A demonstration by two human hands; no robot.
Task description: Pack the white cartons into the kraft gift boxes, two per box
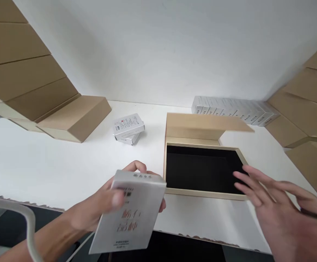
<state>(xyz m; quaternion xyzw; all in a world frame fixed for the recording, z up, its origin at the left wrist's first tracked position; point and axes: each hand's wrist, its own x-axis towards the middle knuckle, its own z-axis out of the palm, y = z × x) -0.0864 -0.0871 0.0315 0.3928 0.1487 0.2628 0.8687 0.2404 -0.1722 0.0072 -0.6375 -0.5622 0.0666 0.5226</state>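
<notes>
In the head view my left hand (112,200) grips a flat white printed carton (136,207), thumb on its face and fingers behind. The carton is tilted above the table's front edge. My right hand (273,203) has its fingers spread at the right rim of a kraft gift box (202,193). The fingertips overlap the box's corner; I cannot tell whether they touch it. Its lid (202,122) stands raised at the back, and a black lining (196,169) fills the inside. Two small white cartons (128,125) lie stacked crookedly behind my left hand.
A row of several white cartons (232,107) stands along the wall at the back right. Kraft boxes are piled at the left (19,54) and right (305,98). A pale curved tube (29,218) crosses the lower left. The white table (52,163) has a ragged front edge.
</notes>
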